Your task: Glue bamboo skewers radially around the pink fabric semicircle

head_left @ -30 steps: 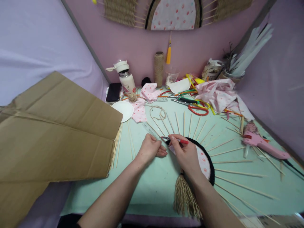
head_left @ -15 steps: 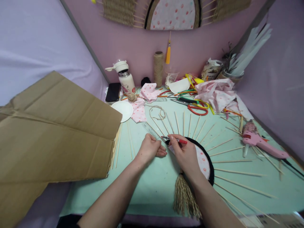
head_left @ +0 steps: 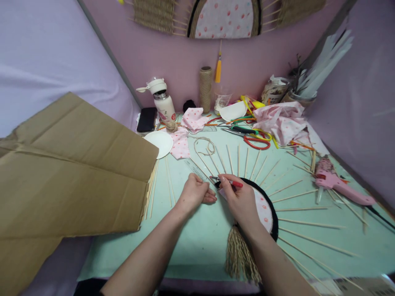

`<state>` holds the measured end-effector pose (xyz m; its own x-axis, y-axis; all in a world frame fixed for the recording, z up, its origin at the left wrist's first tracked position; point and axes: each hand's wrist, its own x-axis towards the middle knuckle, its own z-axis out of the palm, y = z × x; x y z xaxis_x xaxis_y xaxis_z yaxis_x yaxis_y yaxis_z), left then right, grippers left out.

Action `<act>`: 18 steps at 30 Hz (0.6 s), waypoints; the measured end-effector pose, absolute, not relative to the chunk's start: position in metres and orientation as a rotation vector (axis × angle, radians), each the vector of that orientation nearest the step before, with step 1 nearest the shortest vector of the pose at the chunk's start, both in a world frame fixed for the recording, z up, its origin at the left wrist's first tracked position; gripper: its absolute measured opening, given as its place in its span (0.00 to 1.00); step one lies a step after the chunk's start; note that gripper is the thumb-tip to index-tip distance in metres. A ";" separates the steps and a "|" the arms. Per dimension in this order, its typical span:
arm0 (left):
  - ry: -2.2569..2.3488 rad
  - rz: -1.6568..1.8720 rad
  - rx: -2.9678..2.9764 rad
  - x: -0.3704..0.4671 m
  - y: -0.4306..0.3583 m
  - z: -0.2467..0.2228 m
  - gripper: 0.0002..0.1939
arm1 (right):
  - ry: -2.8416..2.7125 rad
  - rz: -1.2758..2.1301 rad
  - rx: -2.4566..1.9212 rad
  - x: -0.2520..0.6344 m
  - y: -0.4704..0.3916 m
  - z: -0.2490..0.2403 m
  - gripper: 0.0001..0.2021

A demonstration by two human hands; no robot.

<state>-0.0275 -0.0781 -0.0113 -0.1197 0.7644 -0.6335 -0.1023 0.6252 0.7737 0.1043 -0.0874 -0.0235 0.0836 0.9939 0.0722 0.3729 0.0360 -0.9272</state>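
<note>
My right hand (head_left: 239, 197) is closed around a red pen (head_left: 237, 183), its tip pointing left beside a thin wooden stick (head_left: 202, 165). My left hand (head_left: 197, 191) has curled fingers at the edge of a clear ruler (head_left: 194, 167), which lies slanted along that stick; the lower end of the ruler is hidden by the hands. Partly under my right hand is a half-round piece (head_left: 263, 207) of dotted fabric with a black rim. Several wooden sticks (head_left: 288, 188) fan out from it, and a twine tassel (head_left: 239, 250) hangs from its near side.
A large cardboard sheet (head_left: 92, 176) covers the left side. Scissors (head_left: 257, 142), dotted cloth (head_left: 280, 123), a bottle (head_left: 164, 105), a phone (head_left: 147, 119) and a twine spool (head_left: 205, 90) stand or lie at the back. A pink glue gun (head_left: 339, 185) is at the right.
</note>
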 end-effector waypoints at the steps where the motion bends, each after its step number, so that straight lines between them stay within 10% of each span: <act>1: 1.522 0.813 0.580 -0.028 -0.078 -0.011 0.14 | -1.430 0.893 -1.474 0.104 -0.087 -0.023 0.17; 18: 1.534 0.823 0.595 -0.028 -0.079 -0.010 0.12 | -1.467 0.882 -1.451 0.104 -0.088 -0.022 0.16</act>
<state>-0.0279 -0.0785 -0.0104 -0.1328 0.7728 -0.6206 -0.0898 0.6142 0.7840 0.1039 -0.0883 -0.0216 0.0550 0.9936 0.0982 0.3794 0.0702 -0.9226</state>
